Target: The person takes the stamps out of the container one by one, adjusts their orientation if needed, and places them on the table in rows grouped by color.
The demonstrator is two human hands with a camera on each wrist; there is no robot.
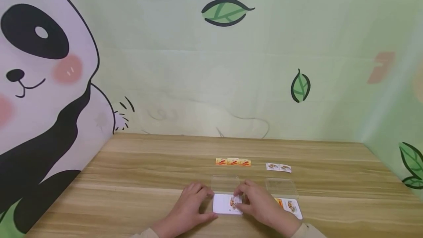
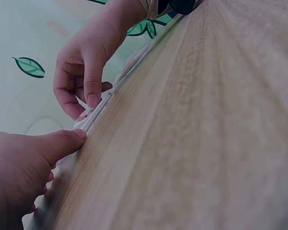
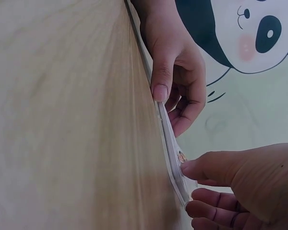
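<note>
In the head view a flat white case [image 1: 220, 205] lies on the wooden table between the hands, its clear lid [image 1: 225, 183] folded back. My left hand [image 1: 186, 208] holds the case by its left side, fingers at the far corner and thumb at the near corner. At the case's right end, my right hand [image 1: 264, 206] pinches a small white card [image 1: 232, 202] with a colored picture, thumb and fingers at its edges. The left wrist view shows the left thumb [image 2: 69, 143] on the case's edge. The card is partly covered by the right fingers.
A second open case [image 1: 299, 213] sits to the right, partly behind the right hand, with an orange card [image 1: 279, 202] and a white pictured card [image 1: 292, 206] inside. Beyond the cases lie three orange cards [image 1: 232, 161] in a row and two white cards [image 1: 278, 167].
</note>
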